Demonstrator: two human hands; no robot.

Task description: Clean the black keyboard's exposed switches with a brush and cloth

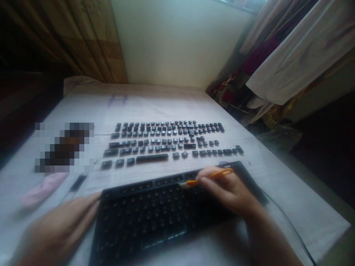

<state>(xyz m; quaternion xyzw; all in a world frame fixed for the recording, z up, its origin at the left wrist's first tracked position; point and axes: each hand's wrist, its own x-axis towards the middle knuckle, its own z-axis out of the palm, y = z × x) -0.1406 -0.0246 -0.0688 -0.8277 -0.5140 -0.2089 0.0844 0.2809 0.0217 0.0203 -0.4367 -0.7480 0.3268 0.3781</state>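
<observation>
Pinching a brush (191, 183), the right hand (223, 187) hangs over the keyboard (144, 214). The left hand (59, 225) touches its side, grip unclear to me.

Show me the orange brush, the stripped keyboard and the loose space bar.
Orange brush (191, 183): head view, on the handle near the bristles.
Stripped keyboard (163, 210): head view, middle of the key bed.
Loose space bar (152, 158): head view, middle of its length.

I am viewing: brown curtain (91, 44), hanging left; pale wall (172, 44), beyond; pale cloth (299, 62), hanging right; pink item (46, 188), lying left.
</observation>
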